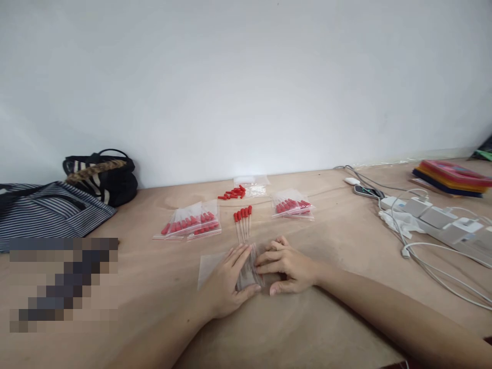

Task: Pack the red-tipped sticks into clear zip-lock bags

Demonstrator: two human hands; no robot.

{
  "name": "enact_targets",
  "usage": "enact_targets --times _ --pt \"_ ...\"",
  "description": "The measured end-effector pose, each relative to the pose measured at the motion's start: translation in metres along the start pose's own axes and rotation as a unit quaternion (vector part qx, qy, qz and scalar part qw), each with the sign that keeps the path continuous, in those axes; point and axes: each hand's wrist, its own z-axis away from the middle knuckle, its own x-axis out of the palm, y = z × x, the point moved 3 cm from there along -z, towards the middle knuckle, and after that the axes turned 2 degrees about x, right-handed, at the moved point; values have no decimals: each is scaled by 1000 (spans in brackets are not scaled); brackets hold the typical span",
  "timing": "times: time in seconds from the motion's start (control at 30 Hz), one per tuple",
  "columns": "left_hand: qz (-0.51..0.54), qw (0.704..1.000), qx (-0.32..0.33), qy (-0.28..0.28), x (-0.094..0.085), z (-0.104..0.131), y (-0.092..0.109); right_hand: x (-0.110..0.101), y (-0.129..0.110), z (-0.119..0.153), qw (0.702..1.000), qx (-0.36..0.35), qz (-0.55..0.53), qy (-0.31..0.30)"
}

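Observation:
My left hand (230, 282) lies flat on a stack of clear zip bags (246, 277), its thumb stretched out along their near side. At the stack's right edge, my right hand (286, 265) rests with fingers loosely bent and thumb apart, the fingertips touching the plastic. Another clear bag (207, 265) shows flat to the left, partly under my left hand. Just beyond my fingertips, several thin droppers (243, 220) with red rubber bulbs lie fanned in a row, bulbs pointing away from me. Their near tips meet the edge of the bags.
Filled bags of red-bulbed droppers lie at left (192, 220) and right (292, 205). Loose red bulbs (234, 192) and clear tubes (258, 190) sit farther back. Chargers on a power strip (438, 218), cables and coloured folders (453, 177) are right; striped (54, 212) and black (119, 182) bags left.

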Motion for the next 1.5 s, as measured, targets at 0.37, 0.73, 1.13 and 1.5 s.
enact_targets --times 0.37,0.73,1.13,1.5 --pt "11 1000 -28 -5 0 4 -3 4 7 0 999 9 -37 4" --pt "43 999 -24 20 -3 6 -4 9 -16 -5 998 -54 -33 -5" --pt "67 996 -13 54 -11 5 -12 10 -16 -7 994 -96 -48 -13" --pt "86 994 -40 53 -12 4 -11 -11 69 -50 960 204 87 173"
